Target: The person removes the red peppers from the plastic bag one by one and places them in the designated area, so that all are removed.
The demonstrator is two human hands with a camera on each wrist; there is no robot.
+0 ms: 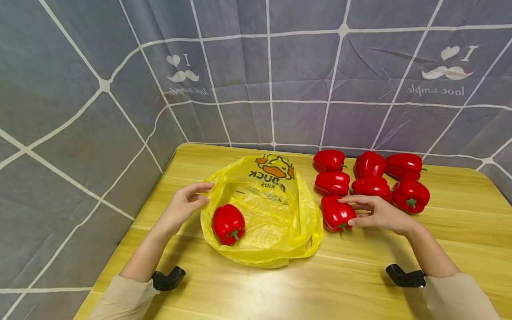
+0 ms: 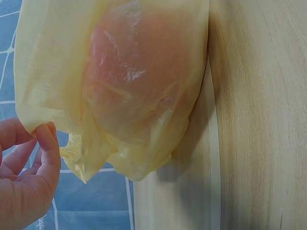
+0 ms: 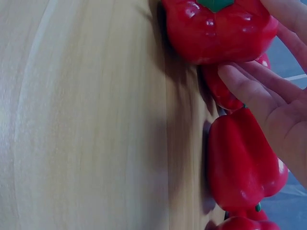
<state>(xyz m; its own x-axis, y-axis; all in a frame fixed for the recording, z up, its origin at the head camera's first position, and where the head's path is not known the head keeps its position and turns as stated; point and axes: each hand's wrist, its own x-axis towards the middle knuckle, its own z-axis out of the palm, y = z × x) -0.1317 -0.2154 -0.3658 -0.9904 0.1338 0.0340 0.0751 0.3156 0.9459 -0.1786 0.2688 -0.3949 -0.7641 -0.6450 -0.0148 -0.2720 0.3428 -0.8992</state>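
A yellow plastic bag (image 1: 256, 255) with a duck print lies on the table, its mouth spread wide. One red bell pepper (image 1: 228, 224) sits inside it at the left; in the left wrist view it shows dimly through the plastic. My left hand (image 1: 185, 205) pinches the bag's left rim between thumb and fingers. To the bag's right, my right hand (image 1: 378, 213) holds another red bell pepper (image 1: 336, 214), with the thumb on its near side and fingers over the top. This pepper is right beside the bag, its green stem toward me.
Several more red bell peppers (image 1: 370, 164) lie grouped behind and to the right of my right hand. The wooden table (image 1: 256, 298) meets a grey curtain (image 1: 300, 80) with white lines at its back and left edges.
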